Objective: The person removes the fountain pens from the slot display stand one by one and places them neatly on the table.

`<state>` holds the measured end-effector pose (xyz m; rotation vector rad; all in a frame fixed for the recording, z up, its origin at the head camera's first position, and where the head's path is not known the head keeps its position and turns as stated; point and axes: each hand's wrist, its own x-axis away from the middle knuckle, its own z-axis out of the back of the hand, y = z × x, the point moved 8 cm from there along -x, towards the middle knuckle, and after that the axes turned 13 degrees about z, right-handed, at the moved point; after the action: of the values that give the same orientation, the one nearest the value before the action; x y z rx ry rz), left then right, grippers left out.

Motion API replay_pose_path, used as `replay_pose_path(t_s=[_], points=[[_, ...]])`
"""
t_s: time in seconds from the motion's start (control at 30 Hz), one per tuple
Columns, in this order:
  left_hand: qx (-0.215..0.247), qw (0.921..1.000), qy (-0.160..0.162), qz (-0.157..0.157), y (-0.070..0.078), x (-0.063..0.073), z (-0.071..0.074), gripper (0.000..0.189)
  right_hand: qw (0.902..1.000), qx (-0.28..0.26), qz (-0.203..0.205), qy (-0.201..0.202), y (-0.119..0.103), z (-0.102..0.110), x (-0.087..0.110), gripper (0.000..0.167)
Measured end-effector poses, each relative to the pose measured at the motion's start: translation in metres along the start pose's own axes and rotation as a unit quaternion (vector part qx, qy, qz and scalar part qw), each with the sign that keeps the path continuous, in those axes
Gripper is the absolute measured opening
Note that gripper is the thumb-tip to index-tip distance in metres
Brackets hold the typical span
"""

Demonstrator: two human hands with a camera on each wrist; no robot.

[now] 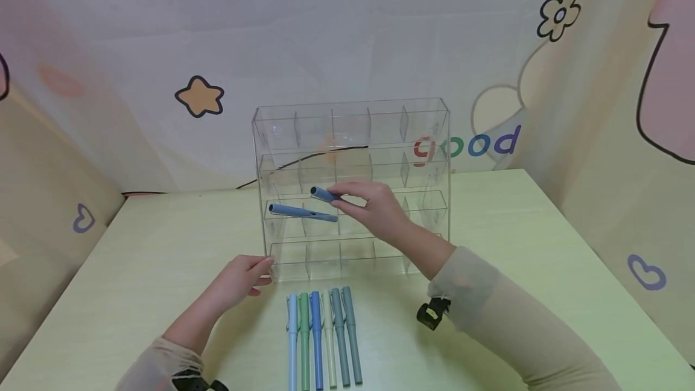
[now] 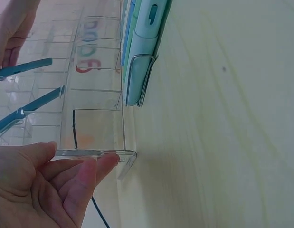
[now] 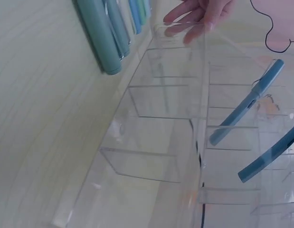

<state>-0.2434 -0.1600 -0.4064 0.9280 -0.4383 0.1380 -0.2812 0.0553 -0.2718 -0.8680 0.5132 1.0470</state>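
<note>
A clear plastic rack [image 1: 350, 105] with rows of small compartments stands upright mid-table. My right hand [image 1: 374, 207] pinches a blue pen [image 1: 322, 194] in front of the rack's middle; the fingers cover part of the pen. Just below it, another blue pen [image 1: 295, 212] lies slanted in the left part of the second row from the bottom. That resting pen [image 3: 246, 103] and the held pen [image 3: 270, 159] also appear in the right wrist view. At the rack's lower left corner, my left hand [image 1: 239, 281] grips the side panel [image 2: 85, 153] between thumb and fingers.
Several capped pens lie side by side before the rack, among them a light blue pen [image 1: 292, 330], a green pen [image 1: 304, 336], a blue pen [image 1: 317, 336] and a grey-blue pen [image 1: 352, 333]. A printed cloth [image 1: 347, 59] hangs behind the pale table [image 1: 543, 294].
</note>
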Motion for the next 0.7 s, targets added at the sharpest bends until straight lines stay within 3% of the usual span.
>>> replay_pose_path(t_s=[0.5, 0.7], points=[[0.003, 1.0000, 0.004, 0.002, 0.000, 0.000, 0.002, 0.038, 0.9944, -0.064, 0.038, 0.075, -0.032, 0.027, -0.004, 0.026], [0.000, 1.0000, 0.003, 0.005, -0.001, 0.000, 0.001, 0.037, 0.9940, -0.083, 0.004, 0.072, -0.034, 0.034, 0.009, 0.024]])
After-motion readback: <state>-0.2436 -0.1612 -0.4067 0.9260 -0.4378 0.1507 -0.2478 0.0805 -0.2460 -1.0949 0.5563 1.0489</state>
